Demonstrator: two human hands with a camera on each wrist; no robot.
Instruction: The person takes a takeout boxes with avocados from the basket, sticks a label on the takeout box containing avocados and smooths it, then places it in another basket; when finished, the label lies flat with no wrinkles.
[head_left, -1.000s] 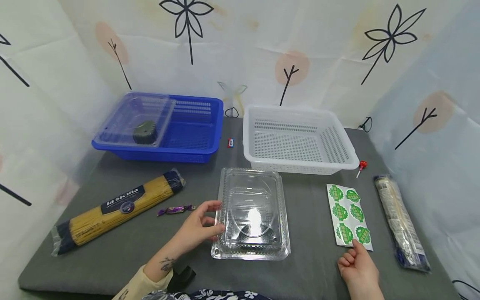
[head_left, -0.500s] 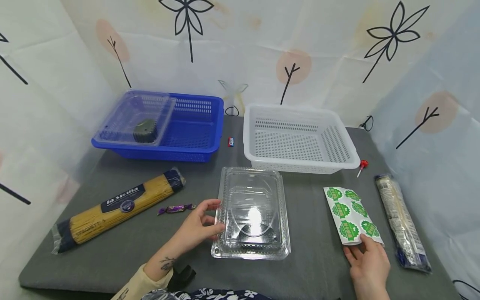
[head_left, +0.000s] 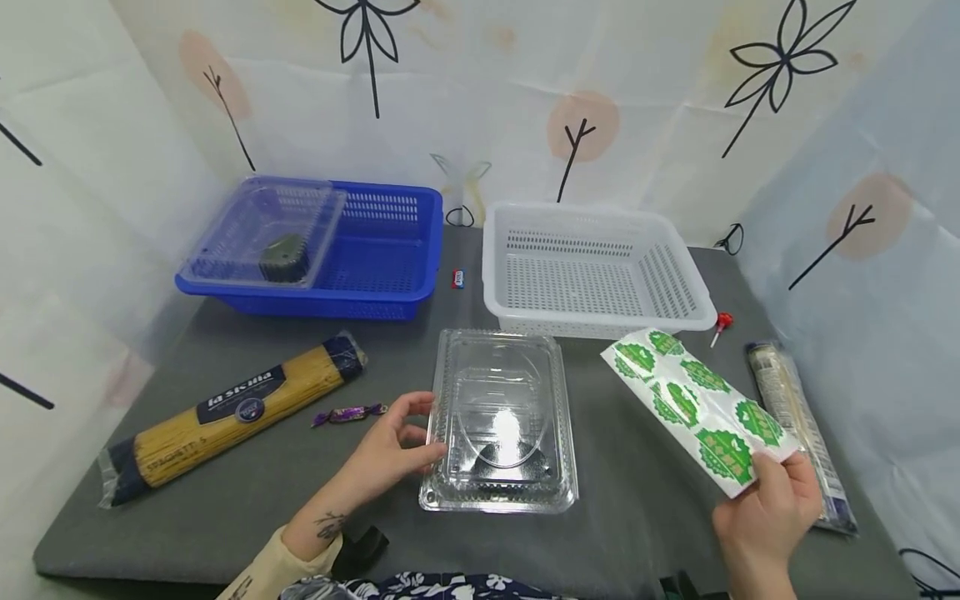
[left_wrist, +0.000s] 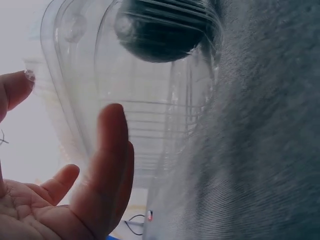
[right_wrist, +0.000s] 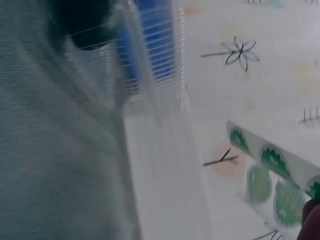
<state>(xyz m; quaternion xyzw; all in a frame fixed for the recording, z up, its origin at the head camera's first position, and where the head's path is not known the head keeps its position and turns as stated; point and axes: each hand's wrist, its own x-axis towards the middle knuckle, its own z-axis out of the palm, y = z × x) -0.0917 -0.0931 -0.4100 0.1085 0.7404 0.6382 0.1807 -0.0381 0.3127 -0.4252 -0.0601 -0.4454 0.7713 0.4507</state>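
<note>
My right hand (head_left: 772,512) pinches a sheet of green round stickers (head_left: 686,396) by its near corner, between thumb and fingers. The sheet is lifted off the table and tilted, its far end overlapping the white basket's front edge. In the right wrist view the sticker sheet (right_wrist: 274,162) enters from the lower right. A clear plastic clamshell container (head_left: 491,375) stands closed at the middle, with a dark rounded thing (left_wrist: 160,37) inside. My left hand (head_left: 390,454) rests at its left side, fingers loosely extended at the rim.
A blue basket (head_left: 348,306) at back left bears a clear container. The white basket (head_left: 600,323) stands back right. Spaghetti packs (head_left: 232,421) lie left and, silvery (head_left: 787,383), right. Around are a purple-wrapped candy (head_left: 348,414), a small packet (head_left: 458,278) and a red lollipop (head_left: 723,320).
My right hand has gone from touching the sticker sheet on the table to pinching it, raising it and swinging its far end leftward. The left hand stays at the container.
</note>
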